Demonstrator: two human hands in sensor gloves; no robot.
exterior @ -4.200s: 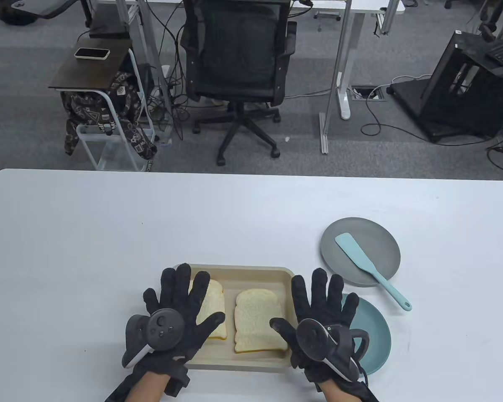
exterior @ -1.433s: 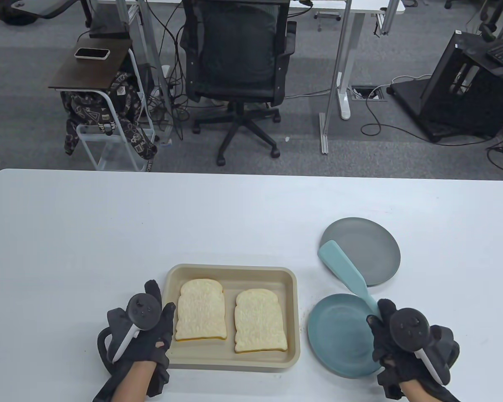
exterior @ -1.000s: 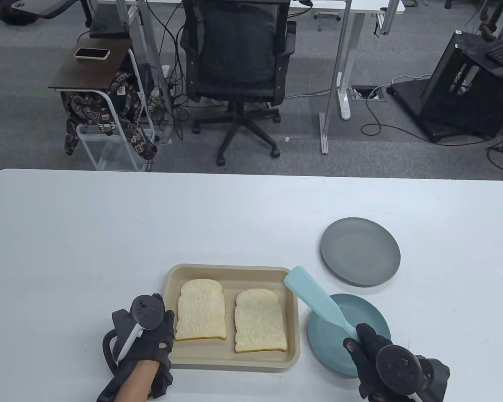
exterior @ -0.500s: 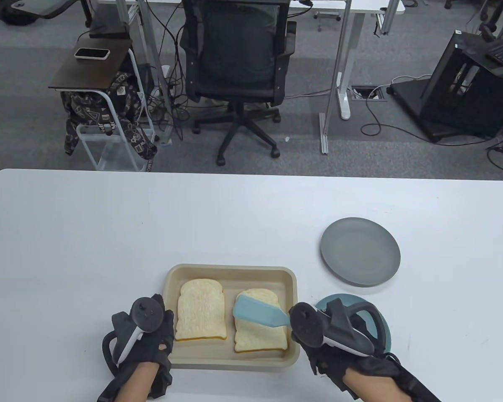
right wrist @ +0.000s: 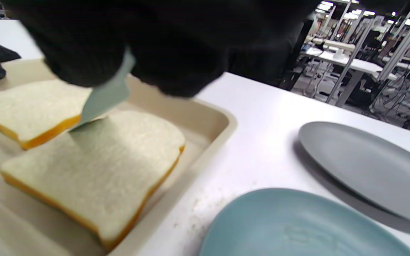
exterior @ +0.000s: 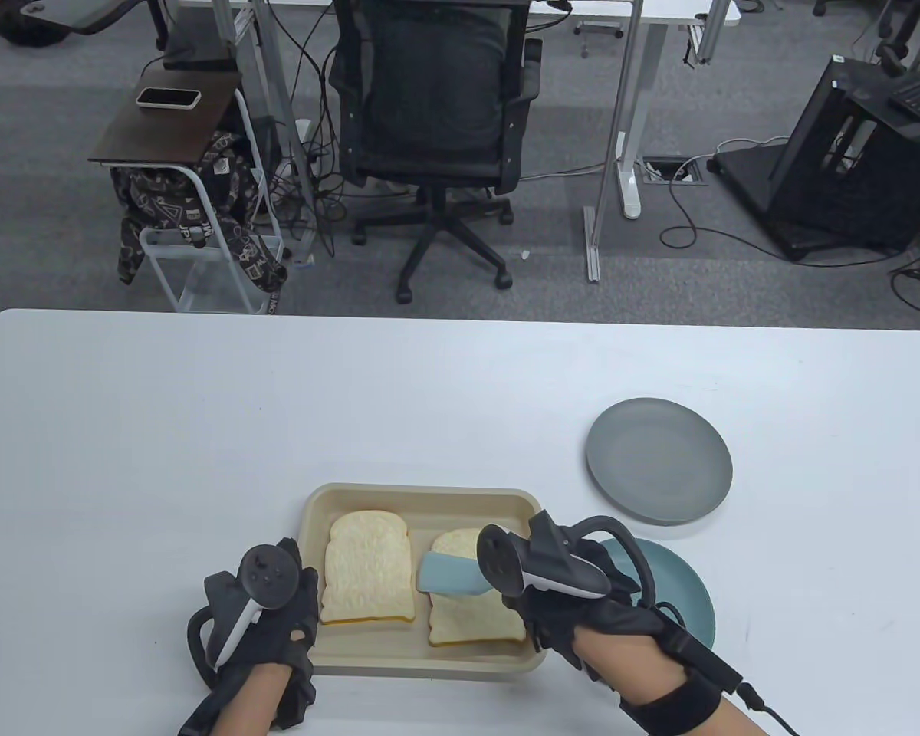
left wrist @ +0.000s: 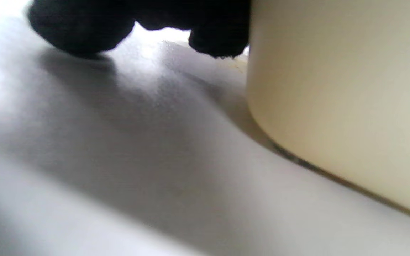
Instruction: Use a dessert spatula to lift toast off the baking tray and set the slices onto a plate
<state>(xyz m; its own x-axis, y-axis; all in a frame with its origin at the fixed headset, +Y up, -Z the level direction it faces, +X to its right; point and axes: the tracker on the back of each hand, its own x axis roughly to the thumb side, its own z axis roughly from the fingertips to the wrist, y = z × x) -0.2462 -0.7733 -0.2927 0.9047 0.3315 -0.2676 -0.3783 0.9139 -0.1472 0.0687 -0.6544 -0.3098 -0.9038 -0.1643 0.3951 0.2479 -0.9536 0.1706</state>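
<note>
Gripping the handle of the light-blue dessert spatula [exterior: 448, 573], the right hand [exterior: 575, 606] reaches in over the right end of the beige baking tray [exterior: 422, 497]; its gloved fingers are curled round the handle, which is hidden under the hand and its tracker. The blade points toward nine o'clock and lies across the upper left part of the right toast slice [exterior: 475, 613], its tip near the gap between the two slices. In the right wrist view the blade [right wrist: 105, 96] slants down from the glove, and its edge meets the top face of that slice [right wrist: 94, 167] near the side facing the other slice.

The left toast slice [exterior: 368, 567] lies flat in the tray at nine o'clock from the right one, just beside it and not touching. Both slices are in the tray.

The left hand [exterior: 257, 621] sits at the tray's left side, near its front corner, with its fingers against the outer wall. The left wrist view shows dark fingertips [left wrist: 80, 32] by the wall of the tray [left wrist: 333, 99] just above the desk, but whether they curl onto the rim cannot be told.

A teal plate [exterior: 682, 590] lies on the white desk [exterior: 276, 414] at three o'clock from the tray, partly covered by the right hand. A grey plate [exterior: 659, 460] lies at one o'clock from the tray, just beyond the teal one.
</note>
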